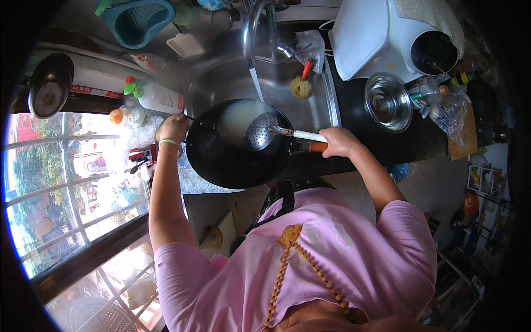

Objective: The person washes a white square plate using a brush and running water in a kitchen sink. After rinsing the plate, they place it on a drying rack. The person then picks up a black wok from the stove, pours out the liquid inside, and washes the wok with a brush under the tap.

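A black wok (224, 162) is held tilted over the near side of the steel sink (207, 85), with cloudy water inside. My left hand (173, 129) grips the wok at its left side; the fingers hide the exact hold. A perforated metal skimmer (258, 133) rests over the wok's inside. My right hand (341, 142) is closed around the skimmer's white handle (309, 135) and the orange-ended wok handle (317, 147) together. From the curved faucet (249, 45), a stream of water (256, 85) falls into the wok.
A yellow scrubbing brush (300, 88) with a red handle lies in the sink. On the right counter are a steel bowl (388, 103) and a white appliance (361, 37). White bottles (161, 98) stand at left, beside a barred window (62, 166). A teal strainer basket (139, 25) sits behind.
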Available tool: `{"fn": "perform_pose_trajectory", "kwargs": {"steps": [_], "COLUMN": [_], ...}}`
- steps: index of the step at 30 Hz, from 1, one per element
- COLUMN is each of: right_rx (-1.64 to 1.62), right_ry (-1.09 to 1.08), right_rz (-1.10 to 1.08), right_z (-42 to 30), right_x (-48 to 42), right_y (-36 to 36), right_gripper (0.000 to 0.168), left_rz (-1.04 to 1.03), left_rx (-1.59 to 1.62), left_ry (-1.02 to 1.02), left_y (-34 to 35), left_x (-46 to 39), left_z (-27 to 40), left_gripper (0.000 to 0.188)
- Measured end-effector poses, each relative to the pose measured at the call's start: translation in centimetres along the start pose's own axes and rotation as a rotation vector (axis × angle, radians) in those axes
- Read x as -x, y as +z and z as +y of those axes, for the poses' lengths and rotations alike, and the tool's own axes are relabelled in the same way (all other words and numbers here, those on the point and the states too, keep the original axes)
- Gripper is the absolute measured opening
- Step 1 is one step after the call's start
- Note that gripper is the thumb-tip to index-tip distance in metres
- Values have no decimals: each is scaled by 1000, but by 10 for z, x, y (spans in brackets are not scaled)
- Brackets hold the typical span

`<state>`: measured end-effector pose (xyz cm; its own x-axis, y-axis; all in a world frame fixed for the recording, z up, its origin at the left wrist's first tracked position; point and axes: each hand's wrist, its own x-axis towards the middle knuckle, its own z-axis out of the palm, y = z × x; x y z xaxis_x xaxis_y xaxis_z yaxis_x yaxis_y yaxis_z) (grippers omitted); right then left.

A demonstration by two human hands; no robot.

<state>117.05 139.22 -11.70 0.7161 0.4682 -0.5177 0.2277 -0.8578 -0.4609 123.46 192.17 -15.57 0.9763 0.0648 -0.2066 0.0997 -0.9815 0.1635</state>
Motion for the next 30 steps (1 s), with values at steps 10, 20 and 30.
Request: {"fn": "perform_pose_trajectory", "kwargs": {"steps": [10, 20, 30], "right_rx": [-13, -14, -24], "right_ry": [16, 6, -45], "right_rz": [-6, -7, 38], "right_z": [0, 3, 11], "right_x": [1, -2, -6], "right_y": [-2, -1, 6], "right_gripper": [35, 36, 33], "left_rz": [-64, -54, -47], "left_rx": [-9, -14, -16], "left_ry": [-44, -83, -65], "left_y": [-4, 2, 2], "left_x": [-2, -5, -5], "left_z": [5, 0, 1], "left_gripper": [40, 42, 41]}}
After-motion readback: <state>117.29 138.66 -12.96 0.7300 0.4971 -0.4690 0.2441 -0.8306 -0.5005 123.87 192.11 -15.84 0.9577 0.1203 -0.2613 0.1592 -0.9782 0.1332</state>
